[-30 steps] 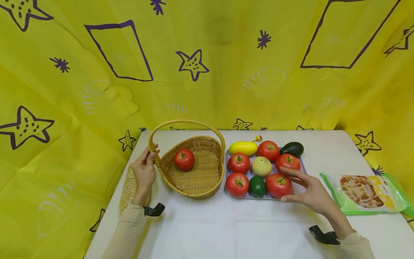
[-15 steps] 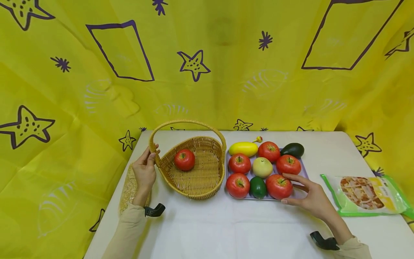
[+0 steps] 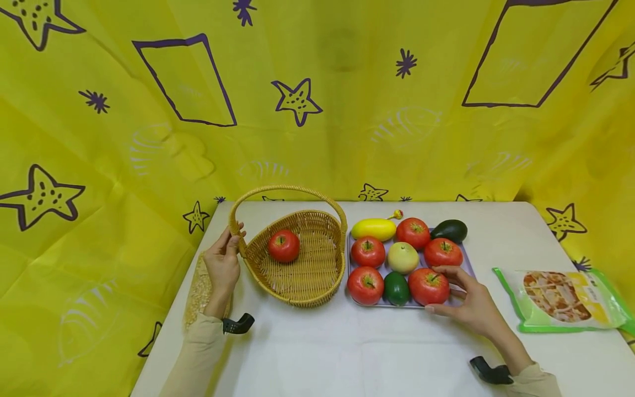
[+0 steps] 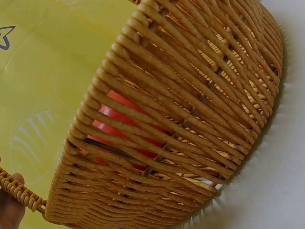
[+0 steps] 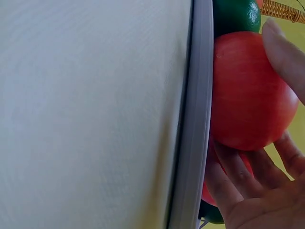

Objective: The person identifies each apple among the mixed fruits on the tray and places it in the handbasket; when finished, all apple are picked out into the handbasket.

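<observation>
My left hand (image 3: 223, 264) grips the left side of the handle of a wicker basket (image 3: 317, 275); in the left wrist view the basket's woven wall (image 4: 176, 95) fills most of the frame. One red apple (image 3: 284, 246) lies inside. My right hand (image 3: 468, 300) is curled round a red apple (image 3: 428, 285) at the front right of a lilac tray (image 5: 193, 119). The right wrist view has its thumb on one side of that apple and the fingers against the other. The apple sits among the tray's other fruit.
Also on the tray are several red apples (image 3: 365, 285), a pale round fruit (image 3: 403, 257), a small green fruit (image 3: 396, 288), a yellow fruit (image 3: 373, 229) and a dark green avocado shape (image 3: 449, 230). A food bag (image 3: 560, 298) lies right, a grainy bag (image 3: 198, 292) left.
My right hand has moved slightly left and closed its fingers and thumb round the front right apple. My left hand has kept its hold on the basket handle.
</observation>
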Demonstrator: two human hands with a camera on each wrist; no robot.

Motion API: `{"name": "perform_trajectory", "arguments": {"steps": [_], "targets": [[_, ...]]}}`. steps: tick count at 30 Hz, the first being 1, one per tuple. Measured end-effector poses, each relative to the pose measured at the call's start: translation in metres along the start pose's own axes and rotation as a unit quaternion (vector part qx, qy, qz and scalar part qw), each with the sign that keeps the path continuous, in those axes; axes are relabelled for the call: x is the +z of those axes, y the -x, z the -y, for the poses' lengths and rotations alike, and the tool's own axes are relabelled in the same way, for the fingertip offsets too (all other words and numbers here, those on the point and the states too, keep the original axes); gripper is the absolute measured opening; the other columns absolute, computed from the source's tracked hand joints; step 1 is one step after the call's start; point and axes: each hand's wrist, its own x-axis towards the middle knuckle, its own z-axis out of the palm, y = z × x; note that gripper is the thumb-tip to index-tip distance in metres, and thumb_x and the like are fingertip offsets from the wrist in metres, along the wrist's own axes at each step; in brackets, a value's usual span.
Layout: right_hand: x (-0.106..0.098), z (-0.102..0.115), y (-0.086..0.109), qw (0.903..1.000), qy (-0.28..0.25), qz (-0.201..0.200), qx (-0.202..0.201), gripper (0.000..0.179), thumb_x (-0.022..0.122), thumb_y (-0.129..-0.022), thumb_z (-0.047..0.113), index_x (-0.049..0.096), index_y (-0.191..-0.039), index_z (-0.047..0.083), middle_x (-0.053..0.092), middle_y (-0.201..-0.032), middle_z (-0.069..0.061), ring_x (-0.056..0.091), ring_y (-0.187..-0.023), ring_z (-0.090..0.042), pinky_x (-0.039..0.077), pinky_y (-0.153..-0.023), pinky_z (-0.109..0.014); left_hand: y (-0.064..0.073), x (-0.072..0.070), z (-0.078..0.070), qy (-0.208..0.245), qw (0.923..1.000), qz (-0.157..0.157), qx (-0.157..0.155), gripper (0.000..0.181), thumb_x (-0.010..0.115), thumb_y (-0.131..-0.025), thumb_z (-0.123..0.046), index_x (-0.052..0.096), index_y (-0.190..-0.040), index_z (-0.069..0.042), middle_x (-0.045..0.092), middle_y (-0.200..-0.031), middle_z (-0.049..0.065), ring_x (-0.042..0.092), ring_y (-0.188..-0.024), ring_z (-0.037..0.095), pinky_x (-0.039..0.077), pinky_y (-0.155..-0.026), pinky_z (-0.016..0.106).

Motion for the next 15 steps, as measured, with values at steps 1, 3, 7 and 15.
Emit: {"name": "perform_trajectory", "arguments": {"steps": [1, 3, 7, 15], "targets": [[0.0007, 0.0005, -0.0003, 1.0000, 0.001, -0.001, 0.005, 0.076, 0.101, -0.070, 0.015, 0.062, -0.134, 0.009, 0.070, -0.131, -0.017, 0.050, -0.114, 0.022, 0.049, -0.090, -0.001, 0.0000, -0.0002, 0.0003, 0.000, 1.0000, 0.000, 0.001, 0.037, 0.060, -0.105, 0.000, 0.063, -0.142, 0.002, 0.067, -0.131, 0.034, 0.078, -0.104, 0.005, 0.060, -0.094, 0.018], [0.0015, 0.0016, -0.0005, 0.9999, 0.004, -0.005, 0.016, 0.076, 0.102, -0.070, 0.017, 0.061, -0.134, 0.009, 0.070, -0.131, -0.017, 0.049, -0.113, 0.023, 0.048, -0.089, -0.001, -0.0004, -0.0006, 0.0012, 0.000, 1.0000, -0.001, 0.000, 0.037, 0.060, -0.106, 0.000, 0.063, -0.142, 0.002, 0.067, -0.131, 0.034, 0.078, -0.103, 0.005, 0.060, -0.094, 0.018], [0.0023, 0.0034, -0.0003, 0.9995, -0.007, -0.008, 0.030, 0.077, 0.102, -0.070, 0.017, 0.062, -0.136, 0.010, 0.068, -0.131, -0.015, 0.051, -0.112, 0.020, 0.050, -0.088, -0.002, -0.0008, -0.0010, 0.0026, -0.002, 1.0000, -0.003, 0.001, 0.037, 0.061, -0.105, 0.000, 0.064, -0.142, 0.002, 0.068, -0.130, 0.034, 0.078, -0.103, 0.005, 0.060, -0.093, 0.018], [-0.0050, 0.0055, -0.0010, 0.9990, -0.032, -0.012, 0.028, 0.082, 0.100, -0.071, 0.009, 0.064, -0.145, 0.010, 0.057, -0.133, 0.021, 0.050, -0.118, 0.014, 0.049, -0.090, 0.000, -0.0012, -0.0002, 0.0015, -0.004, 1.0000, -0.005, 0.004, 0.035, 0.062, -0.104, 0.000, 0.066, -0.139, 0.003, 0.068, -0.129, 0.034, 0.078, -0.102, 0.004, 0.060, -0.091, 0.018]]}}
